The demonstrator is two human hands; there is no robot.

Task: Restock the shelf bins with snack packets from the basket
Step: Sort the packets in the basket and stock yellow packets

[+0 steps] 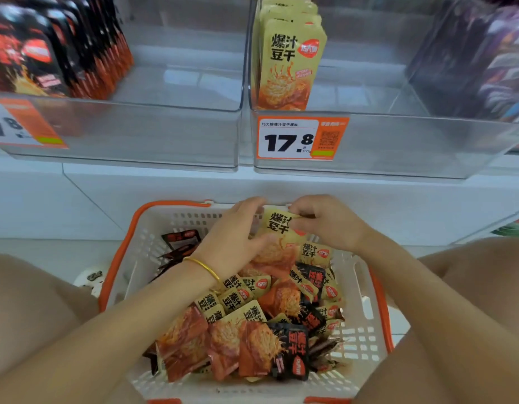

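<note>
Evidently early in restocking: left hand and right hand share a closed grip on one yellow packet, loose packets heaping the basket below the grip, the bin above it holding few.

- Bright, even indoor light, probably from overhead; no hard shadows fall anywhere.
- Soft white glare smears the floor of the clear left bin and the front wall of the right bin.
- Wide-angle distortion bows the shelf edge and stretches the corners.
- The dark packets at upper right are blurred.
- Print on the yellow packet above the basket reads sharply.
</note>
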